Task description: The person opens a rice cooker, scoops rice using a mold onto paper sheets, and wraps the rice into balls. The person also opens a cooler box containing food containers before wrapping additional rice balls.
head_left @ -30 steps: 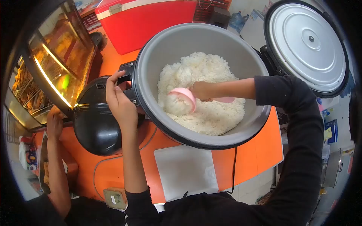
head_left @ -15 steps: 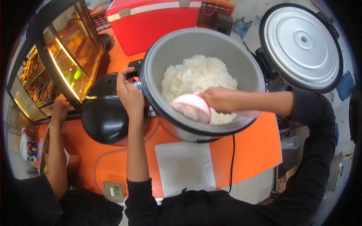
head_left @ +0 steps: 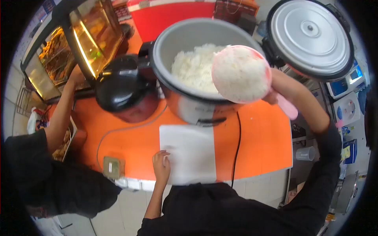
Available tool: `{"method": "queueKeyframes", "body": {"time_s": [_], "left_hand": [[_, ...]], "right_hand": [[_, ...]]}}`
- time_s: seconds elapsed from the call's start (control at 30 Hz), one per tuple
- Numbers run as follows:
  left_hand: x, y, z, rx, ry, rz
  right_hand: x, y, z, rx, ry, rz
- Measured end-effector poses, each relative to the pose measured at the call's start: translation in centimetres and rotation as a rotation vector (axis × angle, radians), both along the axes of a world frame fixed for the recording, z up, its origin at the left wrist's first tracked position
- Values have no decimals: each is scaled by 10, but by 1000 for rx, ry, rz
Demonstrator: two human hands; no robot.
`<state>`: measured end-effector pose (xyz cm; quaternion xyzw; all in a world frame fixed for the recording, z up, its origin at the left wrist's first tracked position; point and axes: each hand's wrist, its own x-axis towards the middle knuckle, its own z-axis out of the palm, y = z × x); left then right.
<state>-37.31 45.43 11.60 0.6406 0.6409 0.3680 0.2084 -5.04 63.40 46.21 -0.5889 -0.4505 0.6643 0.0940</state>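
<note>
My right hand (head_left: 278,87) grips the handle of a pink scoop (head_left: 289,108), raised over the right rim of a large rice cooker. White rice (head_left: 241,74) fills the scoop's bowl. More rice (head_left: 195,70) lies in the grey pot of the cooker (head_left: 167,74). Below it, a sheet of white paper (head_left: 193,153) lies on the orange table (head_left: 260,145). At that sheet's left edge rests my left hand (head_left: 160,167), its fingers apart and slightly bent; nothing shows in them.
The cooker's open lid (head_left: 311,37) stands at the right. Left of the cooker is a smaller black-lidded cooker (head_left: 122,84). A co-worker's hand (head_left: 77,76) reaches to a lit food cabinet (head_left: 73,43). A red cooler box (head_left: 169,19) stands behind; a black cord (head_left: 237,149) crosses the table.
My right hand has lifted the scoop, full of rice, out of the pot. My left hand has let go of the cooker's side handle and come down to the paper.
</note>
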Motion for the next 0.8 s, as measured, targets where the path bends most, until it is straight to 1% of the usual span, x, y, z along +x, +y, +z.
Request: {"method": "queueKeyframes", "body": {"time_s": [0.03,0.1,0.2,0.23,0.27,0.3,0.33,0.37,0.4,0.43,0.47,0.5,0.57,0.63,0.67,0.7,0.77,0.8], "left_hand": [[-7,-25,-20,-71,167,-43],[3,-39,-4,-142,345,-45],[-5,-41,-25,-218,368,-80],[-5,-41,-26,-219,366,-74],[-5,-40,-26,-215,343,-74],[-6,-42,-26,-212,322,-79],[-8,-42,-26,-213,325,-85],[-9,-44,-26,-206,332,-100],[-10,-46,-27,-202,339,-120],[-11,-45,-28,-193,343,-138],[-12,-45,-23,-215,356,-169],[-12,-46,-23,-225,353,-183],[-12,-45,-25,-210,348,-175],[-13,-43,-23,-220,340,-179],[-12,-43,-23,-234,337,-179],[-12,-42,-24,-239,330,-178],[-15,-45,-25,-234,322,-198],[-14,-43,-25,-234,324,-198]], "right_hand": [[-3,-21,-25,-28,88,19],[-19,-64,-98,-191,290,33],[-54,-116,-245,-541,593,-43],[-68,-127,-287,-647,673,-80],[-80,-133,-321,-669,675,-110],[-90,-133,-344,-569,582,-89],[-100,-128,-343,-135,163,130],[-102,-124,-349,253,-70,223],[-103,-120,-359,605,-412,272],[-101,-117,-369,919,-564,206],[-113,-129,-338,1033,-991,410],[-121,-143,-337,1015,-996,409],[-133,-181,-340,1163,-1085,336],[-141,-221,-361,1175,-880,308],[-148,-226,-349,941,-788,256],[-153,-220,-341,937,-791,264],[-161,-209,-333,649,-905,320],[-163,-208,-334,650,-904,319]]}}
